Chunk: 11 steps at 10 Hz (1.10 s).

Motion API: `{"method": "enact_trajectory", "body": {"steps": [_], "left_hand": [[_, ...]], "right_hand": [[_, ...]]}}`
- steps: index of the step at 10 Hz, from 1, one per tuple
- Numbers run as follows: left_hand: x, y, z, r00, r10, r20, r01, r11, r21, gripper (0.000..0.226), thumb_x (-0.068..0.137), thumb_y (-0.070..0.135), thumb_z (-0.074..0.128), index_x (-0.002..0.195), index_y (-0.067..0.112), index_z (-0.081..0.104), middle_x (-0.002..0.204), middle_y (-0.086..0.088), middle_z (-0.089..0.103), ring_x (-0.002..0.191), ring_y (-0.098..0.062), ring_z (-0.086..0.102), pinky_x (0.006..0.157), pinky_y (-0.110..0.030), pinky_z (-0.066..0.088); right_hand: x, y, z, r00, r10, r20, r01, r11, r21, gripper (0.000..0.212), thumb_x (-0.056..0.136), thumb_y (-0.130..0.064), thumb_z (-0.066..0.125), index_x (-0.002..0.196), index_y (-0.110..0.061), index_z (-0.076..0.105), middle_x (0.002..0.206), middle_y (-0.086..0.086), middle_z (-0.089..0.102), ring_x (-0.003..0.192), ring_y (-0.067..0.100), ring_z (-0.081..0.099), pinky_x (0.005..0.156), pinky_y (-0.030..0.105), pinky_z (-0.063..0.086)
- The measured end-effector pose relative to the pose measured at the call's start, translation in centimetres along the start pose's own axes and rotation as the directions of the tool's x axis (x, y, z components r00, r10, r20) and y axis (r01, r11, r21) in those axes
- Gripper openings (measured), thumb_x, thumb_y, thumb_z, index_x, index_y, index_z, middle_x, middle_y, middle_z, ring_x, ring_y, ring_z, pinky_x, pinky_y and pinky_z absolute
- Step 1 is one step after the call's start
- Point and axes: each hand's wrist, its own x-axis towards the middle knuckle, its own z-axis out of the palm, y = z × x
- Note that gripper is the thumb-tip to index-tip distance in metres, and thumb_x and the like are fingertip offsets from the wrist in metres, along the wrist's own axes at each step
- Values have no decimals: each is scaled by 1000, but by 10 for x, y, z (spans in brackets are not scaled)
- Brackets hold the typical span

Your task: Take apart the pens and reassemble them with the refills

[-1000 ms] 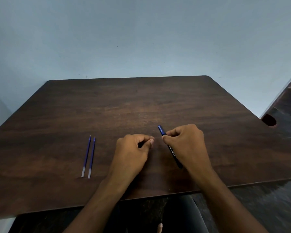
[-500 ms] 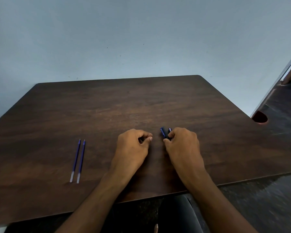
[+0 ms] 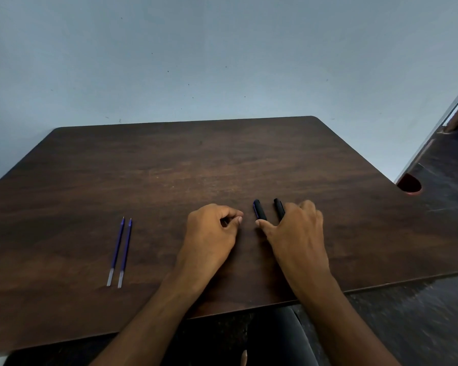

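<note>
Two black pens lie side by side on the dark wooden table (image 3: 169,167), pointing away from me: the left pen (image 3: 259,210) has a blue strip, the right pen (image 3: 278,207) is plain. My right hand (image 3: 296,233) lies flat over their near ends with the fingers spread; the thumb tip touches the left pen and a finger covers the right one. My left hand (image 3: 212,231) rests on the table just left of the pens, curled into a loose fist with nothing visible in it. Two blue refills (image 3: 122,250) with clear ends lie parallel at the left.
A pale blue wall stands behind the table. Off the right edge are a dark floor and a round reddish opening (image 3: 409,184). My dark trouser leg (image 3: 275,336) shows below the near edge.
One second ago my right hand pinched a single pen, tilted. Now it has flattened and two pens lie apart under its fingers. The left hand stayed curled. My view shifted right.
</note>
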Motion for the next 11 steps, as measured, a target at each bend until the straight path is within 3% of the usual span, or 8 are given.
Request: {"method": "enact_trajectory", "body": {"steps": [3, 5, 6, 8, 10, 11], "left_hand": [[0, -3, -1, 1000, 3, 0, -3, 1000, -6, 14, 87, 26, 67, 98, 27, 76, 96, 15, 70, 80, 12, 55, 69, 9, 33], [-2, -4, -2, 1000, -3, -11, 3, 1000, -8, 14, 88, 27, 67, 99, 27, 75, 99, 15, 71, 85, 11, 57, 71, 10, 32], [-1, -5, -4, 1000, -1, -19, 1, 1000, -7, 15, 88, 27, 67, 100, 27, 75, 99, 16, 71, 90, 9, 58, 73, 8, 34], [1, -7, -10, 998, -9, -55, 8, 1000, -20, 14, 87, 26, 67, 98, 27, 75, 97, 15, 71, 81, 12, 55, 72, 9, 33], [6, -13, -18, 997, 14, -73, -8, 997, 74, 16, 90, 28, 63, 102, 28, 73, 98, 16, 68, 77, 11, 53, 65, 3, 34], [6, -18, -21, 996, 58, -65, -49, 990, 132, 18, 91, 28, 60, 104, 28, 72, 96, 14, 68, 81, 2, 58, 73, -9, 43]], "right_hand": [[3, -3, 5, 998, -34, 47, 32, 999, 45, 37, 91, -41, 67, 109, -9, 67, 115, 7, 54, 96, 12, 46, 84, 26, 44], [3, -7, 9, 997, -73, 28, 71, 995, 69, 34, 94, -32, 66, 118, -8, 67, 117, 6, 54, 94, 10, 44, 77, 22, 40], [4, -8, 11, 996, -87, 19, 86, 994, 73, 33, 94, -31, 66, 119, -8, 67, 117, 5, 54, 94, 10, 44, 76, 22, 40], [5, -8, 13, 997, -75, 16, 74, 994, 83, 35, 93, -34, 67, 117, -9, 67, 111, 3, 53, 106, 17, 56, 79, 23, 44], [4, -7, 9, 966, -219, -134, 228, 972, 60, 34, 94, -43, 60, 113, -15, 67, 109, 3, 58, 103, 15, 52, 87, 31, 51], [11, -12, 10, 944, -320, -85, 327, 941, 88, 36, 97, -39, 58, 122, -14, 65, 115, 3, 60, 110, 14, 52, 92, 24, 45]]}}
